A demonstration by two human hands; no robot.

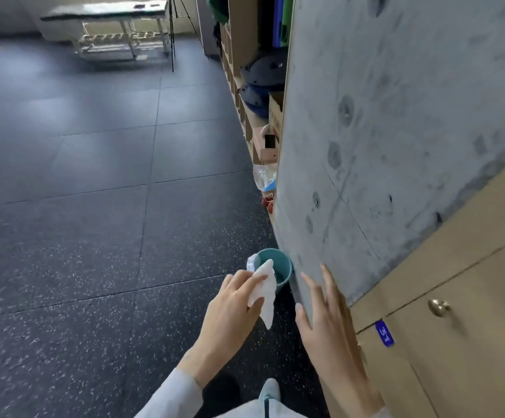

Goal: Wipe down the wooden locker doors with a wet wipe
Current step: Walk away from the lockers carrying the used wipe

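Note:
My left hand (233, 303) pinches a white wet wipe (265, 294), which hangs down above the floor in front of a teal bucket (280, 267). To its right my right hand (326, 321) is spread with straight fingers, close against the edge of a grey concrete pillar (381, 146). The wooden locker doors (468, 351) fill the lower right; one has a round brass knob (438, 307) and a blue number tag (384, 332) sits on the door below it.
Dark speckled rubber floor tiles (94, 236) stretch to the left. Beyond the pillar, open wooden shelves (263, 116) hold blue helmets, boxes and bags. A white table (109, 19) and a tripod stand far back. My shoe (271, 390) shows at the bottom.

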